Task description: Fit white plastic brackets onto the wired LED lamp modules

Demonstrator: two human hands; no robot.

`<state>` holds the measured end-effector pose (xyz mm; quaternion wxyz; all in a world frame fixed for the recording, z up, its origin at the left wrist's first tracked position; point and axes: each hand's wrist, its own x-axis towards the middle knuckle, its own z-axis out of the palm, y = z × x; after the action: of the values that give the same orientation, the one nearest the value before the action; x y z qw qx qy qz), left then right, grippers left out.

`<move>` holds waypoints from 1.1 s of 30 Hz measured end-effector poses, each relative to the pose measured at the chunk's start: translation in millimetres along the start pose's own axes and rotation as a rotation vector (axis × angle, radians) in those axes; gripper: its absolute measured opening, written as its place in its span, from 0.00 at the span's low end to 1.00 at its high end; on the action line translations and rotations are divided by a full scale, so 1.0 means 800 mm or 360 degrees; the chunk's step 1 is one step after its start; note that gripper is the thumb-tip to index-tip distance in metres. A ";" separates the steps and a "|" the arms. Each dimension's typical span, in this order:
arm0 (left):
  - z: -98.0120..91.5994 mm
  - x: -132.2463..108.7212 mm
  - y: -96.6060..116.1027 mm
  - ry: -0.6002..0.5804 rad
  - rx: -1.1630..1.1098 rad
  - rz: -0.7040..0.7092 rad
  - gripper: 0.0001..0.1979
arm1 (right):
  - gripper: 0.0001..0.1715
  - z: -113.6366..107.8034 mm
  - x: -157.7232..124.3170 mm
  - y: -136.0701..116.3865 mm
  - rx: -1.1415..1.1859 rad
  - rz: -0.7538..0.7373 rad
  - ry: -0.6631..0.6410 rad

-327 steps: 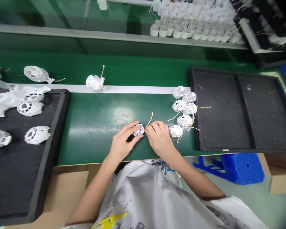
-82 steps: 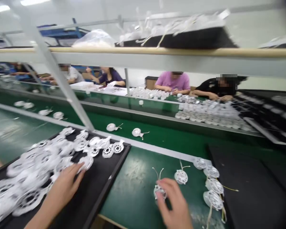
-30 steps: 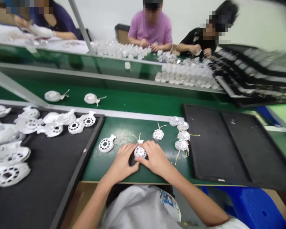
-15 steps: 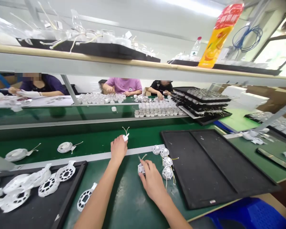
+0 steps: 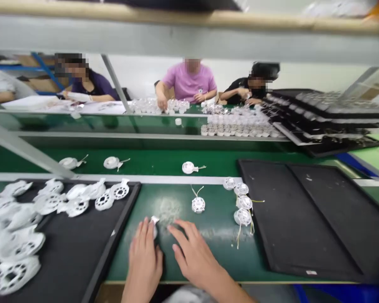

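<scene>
A white plastic ring-shaped housing [image 5: 155,229] lies on the green bench, mostly hidden under my left hand [image 5: 144,252], whose fingers close over it. Just to the right, my right hand [image 5: 192,252] is open, fingers spread and bent slightly above the bench, nothing in them. Beyond it sits a round white part with two thin wires [image 5: 198,205]. Farther back on the green strip is a white housing with wires [image 5: 188,167]. Several more round wired parts [image 5: 242,216] stand in a row along the right tray's edge.
At left a black tray [image 5: 82,252] holds many white housings [image 5: 77,206]. On the right lies a divided black tray [image 5: 303,227]. Two wired housings [image 5: 112,163] sit on the strip behind a slanted metal post [image 5: 28,147]. Co-workers [image 5: 189,82] sit across, beside stacked trays [image 5: 322,122].
My left hand has left a wired housing on the back strip and come down to the loose housing. My right hand has released the round wired part and moved nearer. The view has tilted down.
</scene>
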<state>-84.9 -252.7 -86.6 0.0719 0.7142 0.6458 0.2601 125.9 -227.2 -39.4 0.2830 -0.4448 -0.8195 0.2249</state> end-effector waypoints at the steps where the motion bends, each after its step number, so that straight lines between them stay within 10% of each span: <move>1: -0.003 -0.008 0.008 -0.0105 -0.0175 -0.0009 0.38 | 0.36 0.008 0.001 -0.002 -0.0037 -0.0051 -0.0091; 6: -0.002 0.038 0.063 -0.0242 -0.0776 -0.0070 0.28 | 0.27 0.011 -0.023 0.031 -0.0177 -0.0014 -0.0062; 14: 0.052 0.165 0.109 -0.0572 -0.0448 0.0318 0.28 | 0.30 -0.061 -0.071 0.073 -0.0212 0.0622 0.0132; 21: 0.039 0.115 0.078 -0.0654 -0.0497 0.0367 0.23 | 0.30 -0.085 -0.019 0.076 0.0094 0.0642 0.0171; 33: 0.054 0.096 0.071 -0.0569 -0.0481 0.0363 0.53 | 0.28 -0.068 0.020 0.081 -0.0039 0.0271 -0.0232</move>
<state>-11.8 -177.7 -77.3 0.2611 0.7981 0.4920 0.2297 194.0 -175.0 -34.9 0.1970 -0.4987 -0.7998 0.2698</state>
